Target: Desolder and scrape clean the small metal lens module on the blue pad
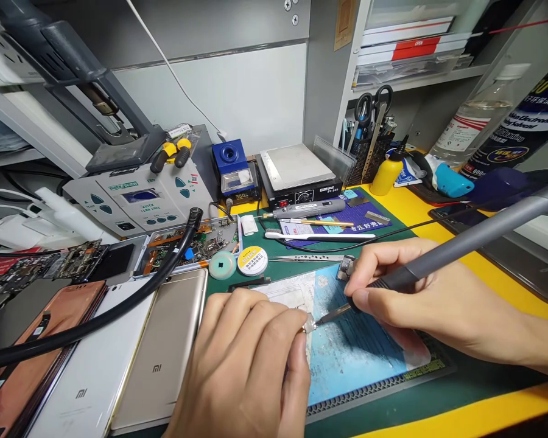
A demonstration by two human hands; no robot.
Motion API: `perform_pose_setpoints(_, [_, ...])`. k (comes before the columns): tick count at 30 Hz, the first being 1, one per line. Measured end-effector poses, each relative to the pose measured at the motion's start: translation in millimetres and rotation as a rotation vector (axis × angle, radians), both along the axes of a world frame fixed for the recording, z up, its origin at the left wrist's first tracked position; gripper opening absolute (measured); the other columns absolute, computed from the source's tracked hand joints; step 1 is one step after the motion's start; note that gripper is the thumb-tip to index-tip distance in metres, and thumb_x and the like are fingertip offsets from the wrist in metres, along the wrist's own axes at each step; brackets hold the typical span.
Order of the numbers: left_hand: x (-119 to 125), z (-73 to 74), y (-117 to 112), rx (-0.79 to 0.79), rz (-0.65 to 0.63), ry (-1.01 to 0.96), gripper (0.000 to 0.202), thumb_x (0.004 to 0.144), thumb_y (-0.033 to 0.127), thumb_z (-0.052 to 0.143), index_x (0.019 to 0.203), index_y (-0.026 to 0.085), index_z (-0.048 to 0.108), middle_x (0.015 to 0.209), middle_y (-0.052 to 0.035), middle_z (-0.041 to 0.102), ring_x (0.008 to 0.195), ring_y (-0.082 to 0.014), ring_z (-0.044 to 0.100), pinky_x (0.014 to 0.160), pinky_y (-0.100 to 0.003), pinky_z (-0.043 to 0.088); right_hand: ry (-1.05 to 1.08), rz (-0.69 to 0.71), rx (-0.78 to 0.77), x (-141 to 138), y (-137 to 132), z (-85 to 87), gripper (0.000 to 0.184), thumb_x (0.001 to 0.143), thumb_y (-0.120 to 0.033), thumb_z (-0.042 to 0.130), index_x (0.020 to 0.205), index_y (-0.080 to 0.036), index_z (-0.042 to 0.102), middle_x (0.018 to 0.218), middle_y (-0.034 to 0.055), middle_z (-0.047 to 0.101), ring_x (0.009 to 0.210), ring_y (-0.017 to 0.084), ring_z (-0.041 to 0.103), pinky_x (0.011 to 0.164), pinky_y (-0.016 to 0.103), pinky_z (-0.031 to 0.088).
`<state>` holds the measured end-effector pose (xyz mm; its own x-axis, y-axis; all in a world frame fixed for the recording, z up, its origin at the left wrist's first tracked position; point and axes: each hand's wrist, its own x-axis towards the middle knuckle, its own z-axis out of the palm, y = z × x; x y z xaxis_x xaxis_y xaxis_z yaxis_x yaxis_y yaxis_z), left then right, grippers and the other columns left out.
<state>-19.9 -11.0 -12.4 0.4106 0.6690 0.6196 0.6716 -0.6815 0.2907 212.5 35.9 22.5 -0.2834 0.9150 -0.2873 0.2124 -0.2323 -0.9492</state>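
Observation:
My right hand (pixel 420 298) is closed in a pen grip on a grey soldering iron (pixel 475 237). The iron's tip touches a small metal part (pixel 309 325) lying on the blue work mat (pixel 356 347). My left hand (pixel 246 371) is closed, with thumb and fingertips pinching that small part at the mat's left edge. White residue is smeared over the mat around the tip.
Several phone back covers (pixel 159 359) lie at the left beside a black hose (pixel 119 307). Behind the mat are tweezers (pixel 301 258), a solder tin (pixel 252 260), a tray of circuit boards (pixel 201 243), a rework station (pixel 141 198), a hot plate (pixel 296 173) and a yellow bottle (pixel 388 171).

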Motion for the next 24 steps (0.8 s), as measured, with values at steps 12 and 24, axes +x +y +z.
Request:
perform_pose_setpoints(12, [0.1, -0.2, 0.4, 0.005, -0.001, 0.003, 0.025, 0.094, 0.001, 0.065, 0.112, 0.017, 0.066, 0.094, -0.0034, 0.070, 0.090, -0.0211, 0.056, 0.080, -0.041, 0.040, 0.016, 0.001, 0.007, 0.1, -3.6, -2.2, 0.006, 0.068, -0.016, 0.074, 0.069, -0.019, 0.070, 0.040, -0.0057, 0.057, 0.030, 0.008, 0.046, 0.030, 0.014, 0.035])
perform_pose_setpoints(24, [-0.3, -2.4, 0.1, 0.024, 0.030, 0.008, 0.023, 0.093, 0.003, 0.064, 0.112, 0.017, 0.064, 0.092, -0.0027, 0.070, 0.090, -0.0216, 0.055, 0.081, -0.041, 0.041, -0.280, 0.085, 0.858, 5.3, -24.9, -13.5, 0.018, 0.078, -0.007, 0.069, 0.076, -0.025, 0.069, 0.063, -0.0041, 0.069, 0.051, 0.012, 0.062, 0.047, 0.022, 0.049])
